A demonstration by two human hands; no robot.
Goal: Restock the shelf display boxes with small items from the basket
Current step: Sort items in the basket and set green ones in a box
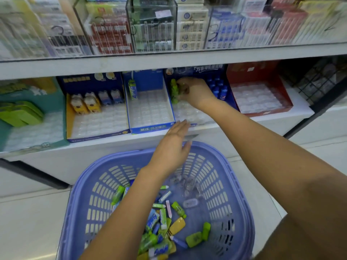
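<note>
The right hand (195, 91) reaches into the dark blue display box (199, 70) on the lower shelf (112, 145). Its grip is clamped on a small brownish item (185, 89), too blurred to identify. The item is held just beside the green bottles (174, 91) that stand at the box's left side. Blue bottles (217, 89) stand at the back right of the same box, and the front of its clear tray is bare.

The left hand (173, 147) hovers over the far rim of the purple basket (80, 184), grip apart, fingers straight and holding nothing. The basket sits on the floor below the shelf. It holds a loose heap of small green bottles, blue-and-white tubes, yellow and green cases and some clear pieces.

To the left, the blue box (150, 128) holds a single green-and-white carton (132, 90), upright in its back left corner. The next box (93, 136) has two yellow bear-shaped items (90, 103) and two blue ones (110, 97) at the back. The teal box (33, 96) holds flat green packs (22, 113). The red box (259, 72) on the right shows only its clear tray.

Clear bins (152, 25) on the upper shelf hold stacked packets.
</note>
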